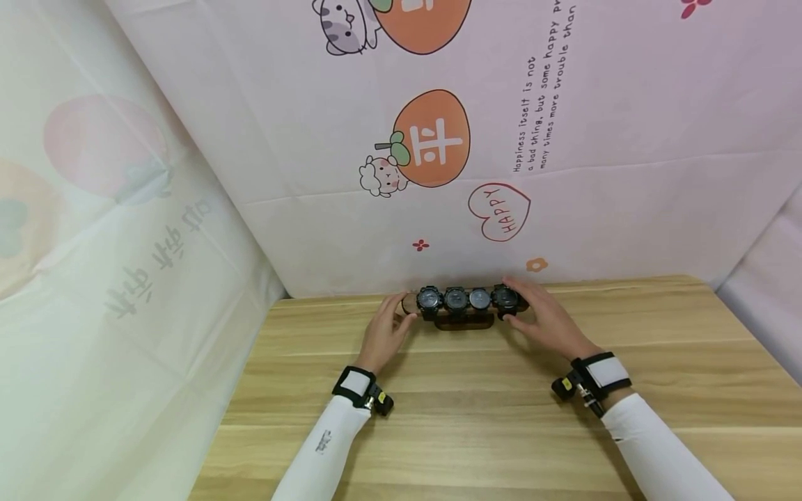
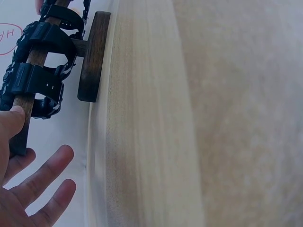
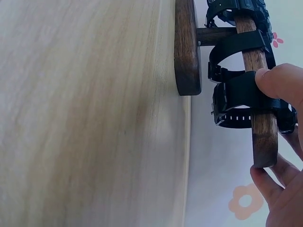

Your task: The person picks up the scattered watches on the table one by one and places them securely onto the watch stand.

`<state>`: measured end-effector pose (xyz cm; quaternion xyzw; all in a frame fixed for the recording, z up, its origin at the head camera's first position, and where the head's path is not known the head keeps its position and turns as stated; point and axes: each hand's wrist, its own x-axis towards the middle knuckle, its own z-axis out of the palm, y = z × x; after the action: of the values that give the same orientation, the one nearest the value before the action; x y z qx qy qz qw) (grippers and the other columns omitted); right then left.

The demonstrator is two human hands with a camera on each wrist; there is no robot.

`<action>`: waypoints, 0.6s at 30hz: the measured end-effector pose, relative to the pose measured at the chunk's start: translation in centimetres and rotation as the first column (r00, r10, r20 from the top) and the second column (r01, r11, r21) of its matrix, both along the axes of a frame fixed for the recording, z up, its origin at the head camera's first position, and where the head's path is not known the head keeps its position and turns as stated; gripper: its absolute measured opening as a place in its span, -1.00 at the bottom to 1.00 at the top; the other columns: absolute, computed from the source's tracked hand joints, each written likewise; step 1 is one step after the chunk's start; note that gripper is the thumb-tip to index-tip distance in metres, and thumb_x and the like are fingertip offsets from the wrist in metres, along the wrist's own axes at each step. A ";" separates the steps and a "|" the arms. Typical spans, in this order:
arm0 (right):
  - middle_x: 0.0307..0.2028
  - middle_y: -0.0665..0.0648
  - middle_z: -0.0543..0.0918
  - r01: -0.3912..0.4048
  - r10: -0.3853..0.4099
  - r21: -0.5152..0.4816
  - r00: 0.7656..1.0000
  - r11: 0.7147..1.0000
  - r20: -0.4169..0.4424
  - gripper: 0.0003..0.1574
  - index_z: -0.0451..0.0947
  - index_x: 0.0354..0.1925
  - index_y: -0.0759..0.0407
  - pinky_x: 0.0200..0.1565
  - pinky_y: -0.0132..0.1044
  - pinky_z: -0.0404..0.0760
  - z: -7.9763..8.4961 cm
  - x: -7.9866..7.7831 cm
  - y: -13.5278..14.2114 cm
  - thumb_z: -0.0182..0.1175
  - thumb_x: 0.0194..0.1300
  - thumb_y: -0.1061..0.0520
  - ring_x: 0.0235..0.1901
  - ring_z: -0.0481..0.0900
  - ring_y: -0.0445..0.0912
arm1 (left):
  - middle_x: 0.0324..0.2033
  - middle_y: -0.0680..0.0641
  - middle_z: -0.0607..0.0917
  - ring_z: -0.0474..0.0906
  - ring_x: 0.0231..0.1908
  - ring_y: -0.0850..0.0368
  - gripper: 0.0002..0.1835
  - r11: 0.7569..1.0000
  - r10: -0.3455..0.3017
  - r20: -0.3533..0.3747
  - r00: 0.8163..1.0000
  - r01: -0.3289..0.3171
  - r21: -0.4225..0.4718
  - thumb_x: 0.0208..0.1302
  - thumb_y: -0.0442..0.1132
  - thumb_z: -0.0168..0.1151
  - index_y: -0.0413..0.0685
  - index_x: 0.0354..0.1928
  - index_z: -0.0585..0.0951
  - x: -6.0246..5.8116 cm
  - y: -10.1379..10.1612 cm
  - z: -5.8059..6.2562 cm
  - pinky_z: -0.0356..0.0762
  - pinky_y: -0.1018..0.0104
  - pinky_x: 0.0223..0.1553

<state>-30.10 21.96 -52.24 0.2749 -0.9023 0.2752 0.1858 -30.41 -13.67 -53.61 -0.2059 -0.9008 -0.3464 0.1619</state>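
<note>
A dark wooden watch stand (image 1: 465, 323) is at the table's far edge, its bar lying crosswise above a flat base (image 2: 94, 56). Several black wristwatches (image 1: 456, 299) are strapped along the bar, dials facing up in the head view. My left hand (image 1: 383, 337) pinches the bar's left end, thumb (image 2: 13, 120) on the wood and other fingers spread below. My right hand (image 1: 551, 321) grips around the rightmost watch (image 1: 505, 298), with its thumb (image 3: 274, 82) against strap and bar. Its other fingers curl behind the bar's end, partly hidden.
The wooden table (image 1: 464, 417) extends from the stand toward me. Behind it rises a white printed cloth (image 1: 301, 139), close to the stand, and another cloth (image 1: 125, 278) hangs along the left side. Each wrist wears a strapped camera (image 1: 564, 387).
</note>
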 end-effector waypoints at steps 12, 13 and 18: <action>0.37 0.26 0.30 -0.013 0.013 -0.010 1.000 1.000 0.014 -0.02 0.11 0.48 -0.03 0.27 0.23 0.26 0.0 -0.2 0.0 0.34 0.21 -0.02 0.31 0.21 0.19 | 0.24 0.04 0.44 0.53 -0.24 0.26 -0.41 1.000 0.005 -0.013 1.000 -0.005 -0.008 0.39 -0.01 0.13 0.10 0.41 0.29 -0.2 0.0 -0.2 0.62 0.33 -0.25; 0.37 0.25 0.30 -0.012 0.012 -0.008 1.000 1.000 0.013 -0.02 0.12 0.48 -0.03 0.27 0.22 0.26 -0.1 -0.2 0.0 0.34 0.21 -0.02 0.31 0.21 0.18 | 0.24 0.05 0.44 0.52 -0.24 0.26 -0.41 1.000 0.005 -0.005 1.000 -0.006 -0.008 0.40 0.00 0.13 0.12 0.41 0.29 -0.2 0.0 -0.2 0.62 0.34 -0.25; 0.37 0.24 0.31 -0.009 0.009 -0.014 1.000 1.000 0.009 -0.03 0.13 0.47 -0.02 0.26 0.22 0.27 -0.1 -0.2 0.0 0.35 0.20 0.00 0.31 0.21 0.17 | 0.25 0.05 0.43 0.53 -0.23 0.25 -0.41 1.000 0.007 0.012 1.000 -0.007 -0.008 0.40 0.01 0.12 0.13 0.42 0.28 -0.2 -0.1 -0.1 0.62 0.33 -0.25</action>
<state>-30.27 21.93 -52.36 0.2764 -0.9001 0.2834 0.1821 -30.59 -13.77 -53.75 -0.2015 -0.9038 -0.3435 0.1569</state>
